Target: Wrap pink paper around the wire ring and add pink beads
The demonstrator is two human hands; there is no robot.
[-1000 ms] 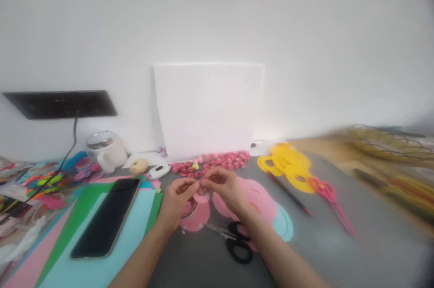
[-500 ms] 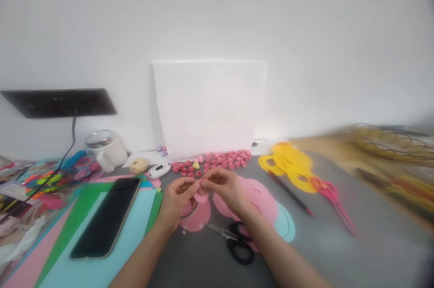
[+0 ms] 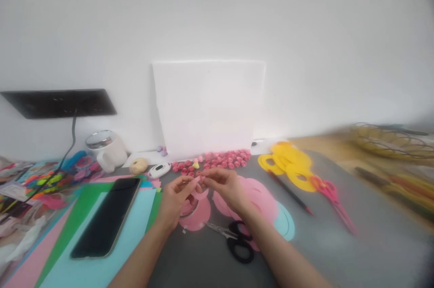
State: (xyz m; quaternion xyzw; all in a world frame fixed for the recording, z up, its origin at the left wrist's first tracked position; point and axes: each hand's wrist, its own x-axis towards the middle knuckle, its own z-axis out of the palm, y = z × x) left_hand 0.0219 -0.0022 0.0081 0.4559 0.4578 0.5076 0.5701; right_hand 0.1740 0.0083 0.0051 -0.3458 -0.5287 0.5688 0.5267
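Note:
Between my two hands is a pink paper strip (image 3: 201, 195), its loose end curving down below the fingertips. My left hand (image 3: 173, 200) pinches it from the left, fingers curled. From the other side my right hand (image 3: 226, 188) grips the same strip between thumb and finger; the exact part it holds is partly hidden. Under the left hand lies a pink paper disc (image 3: 198, 218). Black-handled scissors (image 3: 237, 240) rest beneath the right wrist. Beyond the fingertips are many small red-pink paper rolls (image 3: 224, 160), with more pink paper circles (image 3: 259, 197) beside the right forearm.
A phone (image 3: 106, 218) lies on coloured paper sheets (image 3: 142, 224) at left, near a white mug (image 3: 110, 154). Rightward are yellow paper rings (image 3: 291, 161), a pencil (image 3: 291, 193) and pink scissors (image 3: 334, 202). A white board (image 3: 208, 107) leans against the wall.
My fingers have shifted slightly on the pink paper strip, and a little more of it shows between them. Everything else stays in place.

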